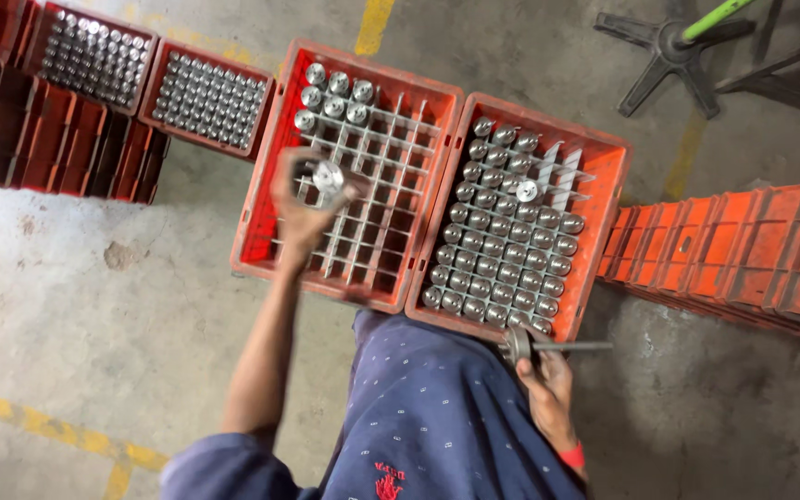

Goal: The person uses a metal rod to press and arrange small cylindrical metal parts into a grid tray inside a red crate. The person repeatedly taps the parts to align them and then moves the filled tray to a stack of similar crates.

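- Rough grey concrete floor (67, 278) with worn yellow painted lines fills the head view; at 1 o'clock stand the dark metal feet of a stand with a green pole (673, 42).
- At the centre sit two orange plastic crates side by side. The left orange crate with a grey metal grid divider (349, 176) is mostly bare cells, with about seven shiny cylindrical metal parts in its 12 o'clock corner. The right orange crate (516, 218) is nearly full; I count roughly fifty capped parts, too tightly packed for an exact figure.
- At 10 o'clock two more full orange crates (150, 79) rest on a stack; at 3 o'clock lies a row of nested orange crates (733, 250), too overlapped to count.
- The left hand (303, 208), at 11 o'clock over the left crate's grid, has its fingers curled closed around one shiny round-headed metal part (328, 176), blurred.
- The right hand (543, 384), at 5 o'clock beside the blue patterned garment (437, 417), grips a second part, a metal disc on a long thin stem (548, 348), fingers wrapped near the disc end.
- Judging by the solid polished steel, each part is likely dense, rigid and somewhat slippery, not fragile; the head or the shank just below it seems the surest hold.
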A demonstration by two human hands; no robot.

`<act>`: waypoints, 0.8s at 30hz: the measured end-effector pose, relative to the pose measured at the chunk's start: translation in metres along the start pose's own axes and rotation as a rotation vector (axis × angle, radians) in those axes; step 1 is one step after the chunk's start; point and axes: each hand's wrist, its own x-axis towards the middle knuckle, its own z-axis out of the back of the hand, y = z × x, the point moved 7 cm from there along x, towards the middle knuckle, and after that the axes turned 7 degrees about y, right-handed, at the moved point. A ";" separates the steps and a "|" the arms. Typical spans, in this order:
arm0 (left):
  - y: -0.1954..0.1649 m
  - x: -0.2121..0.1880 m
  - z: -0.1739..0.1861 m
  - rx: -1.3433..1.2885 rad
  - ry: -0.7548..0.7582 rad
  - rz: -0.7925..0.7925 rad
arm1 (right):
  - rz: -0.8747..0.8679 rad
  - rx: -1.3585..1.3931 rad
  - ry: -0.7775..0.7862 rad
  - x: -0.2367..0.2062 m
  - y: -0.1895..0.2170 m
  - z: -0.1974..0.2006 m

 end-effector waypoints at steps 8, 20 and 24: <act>-0.034 -0.157 -0.170 0.001 0.484 0.372 | 0.058 -0.075 0.167 0.038 0.037 -0.029; -0.081 -0.195 -0.231 0.199 0.858 0.362 | 0.392 -0.623 0.340 0.023 0.074 -0.011; -0.075 -0.196 -0.252 0.077 0.899 0.285 | 0.102 -0.434 0.282 0.035 0.043 0.037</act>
